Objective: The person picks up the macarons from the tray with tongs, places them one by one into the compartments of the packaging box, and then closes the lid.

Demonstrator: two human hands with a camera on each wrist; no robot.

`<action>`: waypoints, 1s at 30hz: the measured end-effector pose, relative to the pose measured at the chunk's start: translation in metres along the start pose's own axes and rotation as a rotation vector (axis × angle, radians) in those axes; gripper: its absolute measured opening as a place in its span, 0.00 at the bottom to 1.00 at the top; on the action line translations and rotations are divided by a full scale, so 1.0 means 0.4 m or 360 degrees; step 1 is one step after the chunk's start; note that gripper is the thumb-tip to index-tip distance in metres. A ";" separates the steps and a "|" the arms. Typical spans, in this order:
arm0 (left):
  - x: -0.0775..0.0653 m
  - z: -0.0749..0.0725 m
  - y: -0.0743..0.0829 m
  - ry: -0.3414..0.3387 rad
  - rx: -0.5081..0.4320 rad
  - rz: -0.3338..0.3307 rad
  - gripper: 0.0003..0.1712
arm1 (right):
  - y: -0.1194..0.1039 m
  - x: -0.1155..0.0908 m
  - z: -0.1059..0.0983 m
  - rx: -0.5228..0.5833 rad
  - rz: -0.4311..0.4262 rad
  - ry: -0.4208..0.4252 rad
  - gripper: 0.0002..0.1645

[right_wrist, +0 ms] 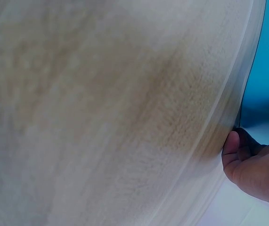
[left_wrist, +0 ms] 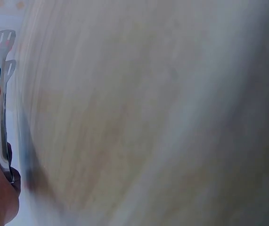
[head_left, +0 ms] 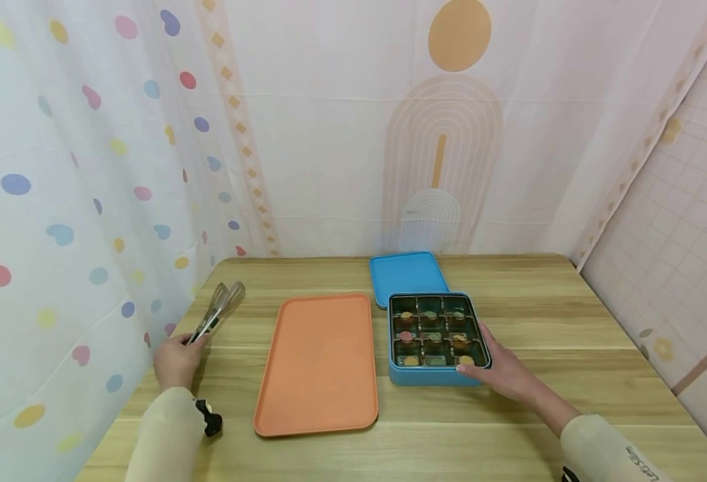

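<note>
On the left of the table, my left hand (head_left: 177,361) grips a pair of metal tongs (head_left: 217,313) near the handle end, their slotted heads pointing away. The left wrist view shows the tongs (left_wrist: 0,94) with dark inlays and a thumb along one arm. My right hand (head_left: 507,370) holds the front right corner of a blue square box (head_left: 434,377), thumb on the rim and fingers along the right side. Inside the box, a dark divided insert (head_left: 434,346) holds small round coloured pieces in its compartments. In the right wrist view, curled fingers (right_wrist: 233,148) are beside the blue wall.
An orange rectangular tray (head_left: 323,365) lies between the tongs and the box. Behind the box lies a blue square lid (head_left: 408,276), partly hidden by it. Curtains (head_left: 329,134) hang along the back and sides of the wooden table (head_left: 450,442).
</note>
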State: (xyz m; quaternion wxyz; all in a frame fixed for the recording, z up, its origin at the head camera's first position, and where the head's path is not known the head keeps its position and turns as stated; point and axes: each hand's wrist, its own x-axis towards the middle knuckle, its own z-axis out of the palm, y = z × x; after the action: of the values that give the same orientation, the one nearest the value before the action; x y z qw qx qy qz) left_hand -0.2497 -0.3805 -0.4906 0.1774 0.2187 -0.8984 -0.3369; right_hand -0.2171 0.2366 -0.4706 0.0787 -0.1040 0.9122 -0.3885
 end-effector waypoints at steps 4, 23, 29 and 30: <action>-0.001 0.002 0.000 0.0003 0.0006 -0.0012 0.31 | 0.000 0.000 0.000 0.0002 0.0009 -0.0006 0.65; -0.013 0.000 0.013 -0.0112 0.0080 -0.0067 0.32 | 0.001 0.000 0.001 0.0053 -0.0030 0.0022 0.63; -0.010 0.002 0.012 -0.0121 0.0110 -0.0064 0.34 | 0.003 0.001 0.001 0.0076 -0.0038 0.0020 0.63; -0.009 0.003 0.012 -0.0129 0.0117 -0.0065 0.36 | 0.004 0.001 0.001 0.0073 -0.0037 0.0019 0.63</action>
State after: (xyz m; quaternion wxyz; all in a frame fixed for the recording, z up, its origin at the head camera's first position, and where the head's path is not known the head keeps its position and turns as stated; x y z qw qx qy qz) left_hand -0.2484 -0.3748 -0.4887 0.1258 0.2294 -0.9121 -0.3157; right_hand -0.2175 0.2373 -0.4719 0.0712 -0.1104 0.9023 -0.4106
